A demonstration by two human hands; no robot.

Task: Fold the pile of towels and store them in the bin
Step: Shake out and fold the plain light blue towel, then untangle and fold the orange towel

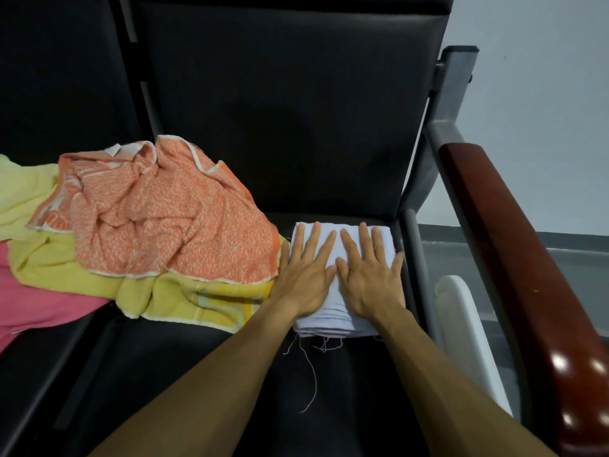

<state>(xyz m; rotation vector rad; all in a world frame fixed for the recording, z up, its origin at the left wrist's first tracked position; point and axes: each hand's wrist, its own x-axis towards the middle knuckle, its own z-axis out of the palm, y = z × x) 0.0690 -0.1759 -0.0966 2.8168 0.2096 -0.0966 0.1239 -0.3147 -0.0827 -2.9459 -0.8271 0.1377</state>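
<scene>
Left hand (304, 275): flat, fingers straight & spread, palm down on left half of folded white towel (342, 239). Holds nothing.
Right hand (369, 278): same, flat & spread on right half; thumbs of both hands nearly meet mid-towel.
Folded white towel: compact rectangle, several layers showing at near edge, loose threads (309, 374) trailing toward camera. Lies on black seat cushion (197, 374), right side, just beside metal armrest frame (415, 258).
Step in hand: judged pressing/smoothing the finished fold.
Unfolded pile: orange patterned towel (164, 209) crumpled atop yellow towel (181, 298); pink towel (33, 301) at far left. Pile touches left hand's edge.
Bin: white rim (461, 321) beyond armrest, prob. the bin; can't confirm.
Wooden armrest (527, 275): at right, over that rim.
Next move, judged: grip stack w/ both hands, keep layers together, lift over frame to bin.
</scene>
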